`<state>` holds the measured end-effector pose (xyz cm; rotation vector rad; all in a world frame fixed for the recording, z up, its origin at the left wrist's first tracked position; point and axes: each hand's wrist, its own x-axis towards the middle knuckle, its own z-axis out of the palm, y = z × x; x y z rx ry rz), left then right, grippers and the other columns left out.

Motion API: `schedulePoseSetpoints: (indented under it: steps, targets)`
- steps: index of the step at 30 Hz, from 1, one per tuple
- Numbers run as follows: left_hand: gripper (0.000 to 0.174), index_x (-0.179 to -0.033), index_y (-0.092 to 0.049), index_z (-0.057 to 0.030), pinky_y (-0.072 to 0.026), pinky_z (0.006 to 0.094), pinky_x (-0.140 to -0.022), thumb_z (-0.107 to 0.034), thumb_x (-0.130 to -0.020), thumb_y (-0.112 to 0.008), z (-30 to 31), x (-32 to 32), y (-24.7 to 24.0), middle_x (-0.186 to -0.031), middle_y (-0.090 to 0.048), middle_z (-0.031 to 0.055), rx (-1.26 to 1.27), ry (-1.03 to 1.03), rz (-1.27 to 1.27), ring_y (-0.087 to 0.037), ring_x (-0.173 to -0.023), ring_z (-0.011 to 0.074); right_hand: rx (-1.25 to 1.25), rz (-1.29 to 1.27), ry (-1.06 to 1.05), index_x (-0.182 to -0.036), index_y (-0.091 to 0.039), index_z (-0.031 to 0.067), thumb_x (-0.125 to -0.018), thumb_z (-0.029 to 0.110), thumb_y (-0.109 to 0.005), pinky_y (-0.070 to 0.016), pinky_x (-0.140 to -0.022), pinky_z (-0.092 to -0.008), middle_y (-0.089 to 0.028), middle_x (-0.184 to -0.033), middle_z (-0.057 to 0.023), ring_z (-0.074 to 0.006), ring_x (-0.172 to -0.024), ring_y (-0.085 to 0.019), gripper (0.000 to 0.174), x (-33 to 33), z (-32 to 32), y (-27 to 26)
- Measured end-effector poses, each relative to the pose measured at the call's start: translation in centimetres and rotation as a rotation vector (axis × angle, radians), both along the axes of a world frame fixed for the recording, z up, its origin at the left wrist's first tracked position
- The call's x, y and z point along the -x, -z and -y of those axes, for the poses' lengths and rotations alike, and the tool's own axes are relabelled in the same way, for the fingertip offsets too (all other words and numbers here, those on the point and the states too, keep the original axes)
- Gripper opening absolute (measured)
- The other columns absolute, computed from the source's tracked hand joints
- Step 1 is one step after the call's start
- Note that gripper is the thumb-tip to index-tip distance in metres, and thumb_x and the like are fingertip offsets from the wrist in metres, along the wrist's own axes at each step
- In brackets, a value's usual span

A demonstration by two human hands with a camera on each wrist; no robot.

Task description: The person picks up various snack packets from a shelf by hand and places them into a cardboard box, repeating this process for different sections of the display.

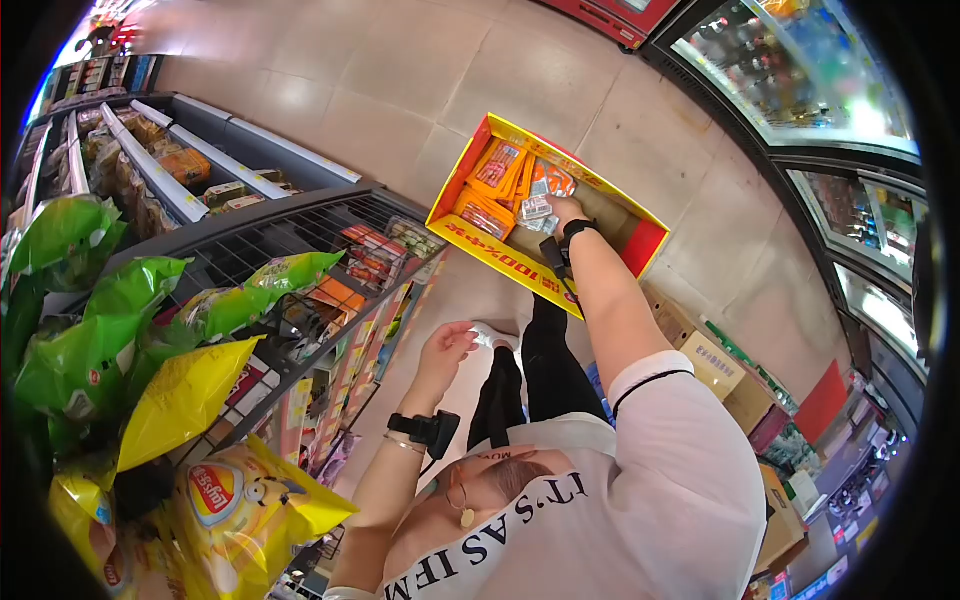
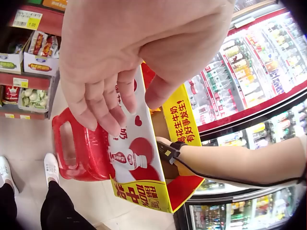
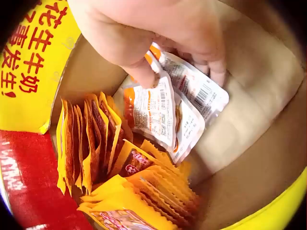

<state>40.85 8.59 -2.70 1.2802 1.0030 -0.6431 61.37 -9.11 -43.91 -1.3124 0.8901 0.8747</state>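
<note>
Nearest, the left hand (image 1: 447,345) hangs in the air beside the wire shelf rack (image 1: 300,215), its grip loose, with the fingers (image 2: 103,108) relaxed, a little spread and touching nothing. Bags of crisps (image 1: 240,500) hang off the rack on that side. Farther out, the right hand (image 1: 567,212) reaches down into an open yellow and red box (image 1: 500,255). Its grip pinches a small bunch of flat silver-and-orange packets (image 3: 168,105) by their top ends. The packets hang inside the box with their long axis running down from the fingers, their free ends pointing at the bare cardboard bottom and their barcode sides up. Just beside them, orange sachets (image 3: 110,163) stand on edge in rows along one wall. A red plastic stool (image 2: 76,148) sits against the box's outside. Beyond lie the tiled floor (image 1: 400,70) and glass-door drink coolers (image 1: 800,70).
</note>
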Motion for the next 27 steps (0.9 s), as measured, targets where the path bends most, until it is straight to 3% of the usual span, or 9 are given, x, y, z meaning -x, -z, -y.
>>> schedulePoseSetpoints:
  steps: [1,3,5,9,12,16,21,22,27]
  targets:
    - [0.028,-0.113,-0.054,-0.0050,-0.0439,0.0267,-0.082,-0.021,-0.090,-0.055,0.1,0.0,-0.1,-0.104,-0.062,0.0074,0.001,-0.004,0.007,-0.060,-0.092,0.0147,0.001,0.007,-0.004,-0.112,-0.053,0.0015,-0.084,0.016,-0.062,-0.0463,-0.078,-0.0447,-0.059,-0.110,-0.0118,-0.0289,-0.092,-0.059,0.033,-0.4,0.4,-1.7]
    - [0.027,-0.112,-0.055,-0.0059,-0.0436,0.0264,-0.081,-0.021,-0.090,-0.055,0.2,0.1,-1.0,-0.104,-0.062,0.0064,0.005,0.015,0.055,-0.059,-0.092,0.0143,0.360,-0.028,-0.598,-0.116,-0.051,-0.0022,-0.080,0.014,-0.064,-0.0441,-0.079,-0.0440,-0.057,-0.112,-0.0142,-0.0273,-0.097,-0.055,0.042,-1.2,1.2,-9.1]
    - [0.027,-0.112,-0.055,-0.0061,-0.0435,0.0261,-0.081,-0.021,-0.090,-0.055,-0.1,0.4,-1.7,-0.104,-0.062,0.0056,0.002,-0.004,0.109,-0.059,-0.092,0.0140,0.275,-0.021,-0.560,-0.118,-0.051,-0.0036,-0.077,0.016,-0.066,-0.0413,-0.079,-0.0478,-0.054,-0.115,-0.0175,-0.0309,-0.098,-0.052,0.048,-1.4,2.3,-12.2]
    - [0.028,-0.114,-0.054,-0.0067,-0.0430,0.0254,-0.080,-0.021,-0.090,-0.055,-1.1,0.3,-3.9,-0.103,-0.061,0.0035,-0.024,-0.037,0.233,-0.059,-0.091,0.0135,0.464,0.226,-0.857,-0.091,-0.066,0.0013,-0.075,0.026,-0.059,-0.0467,-0.082,-0.0369,-0.062,-0.100,-0.0213,-0.0326,-0.095,-0.060,0.030,-2.0,3.0,-15.3]
    - [0.029,-0.114,-0.054,-0.0058,-0.0429,0.0251,-0.081,-0.021,-0.090,-0.056,-2.1,1.0,-6.6,-0.103,-0.061,0.0035,-0.057,-0.008,0.313,-0.058,-0.091,0.0127,0.429,0.709,-1.332,-0.083,-0.067,0.0026,-0.073,0.030,-0.059,-0.0489,-0.075,-0.0396,-0.064,-0.089,-0.0190,-0.0336,-0.083,-0.062,0.031,-1.7,2.9,-22.3]
    - [0.027,-0.111,-0.055,-0.0012,-0.0451,0.0272,-0.083,-0.013,-0.087,-0.059,-3.8,3.6,-8.6,-0.101,-0.059,0.0061,-0.068,-0.099,0.501,-0.056,-0.092,0.0129,0.144,0.795,-1.156,-0.081,-0.063,0.0007,-0.075,0.016,-0.058,-0.0486,-0.065,-0.0357,-0.065,-0.077,-0.0153,-0.0237,-0.071,-0.061,0.017,2.3,1.1,-32.9]
    - [0.033,-0.115,-0.053,-0.0009,-0.0441,0.0262,-0.085,-0.019,-0.088,-0.059,-5.7,8.2,-11.8,-0.106,-0.058,0.0050,-0.341,-0.036,0.617,-0.056,-0.096,0.0122,-0.073,0.938,-1.549,-0.103,-0.057,0.0000,-0.082,0.012,-0.057,-0.0505,-0.070,-0.0317,-0.066,-0.086,-0.0127,-0.0212,-0.078,-0.064,0.024,9.8,-2.2,-44.6]
    - [0.031,-0.112,-0.055,-0.0016,-0.0447,0.0261,-0.083,-0.018,-0.087,-0.060,-5.9,9.1,-12.9,-0.103,-0.060,0.0049,-0.330,-0.034,0.639,-0.056,-0.094,0.0118,-0.158,0.987,-1.590,-0.101,-0.061,0.0036,-0.076,0.018,-0.062,-0.0498,-0.071,-0.0374,-0.064,-0.086,-0.0163,-0.0300,-0.082,-0.062,0.029,11.2,-3.6,-47.9]
    - [0.030,-0.112,-0.055,-0.0021,-0.0460,0.0239,-0.073,-0.018,-0.088,-0.059,-7.0,14.0,-18.4,-0.101,-0.061,0.0031,-0.329,-0.126,0.669,-0.056,-0.089,0.0089,-0.655,1.500,-1.797,-0.110,-0.057,0.0027,-0.081,0.016,-0.061,-0.0471,-0.078,-0.0390,-0.061,-0.101,-0.0181,-0.0328,-0.092,-0.059,0.033,16.9,-10.3,-63.3]
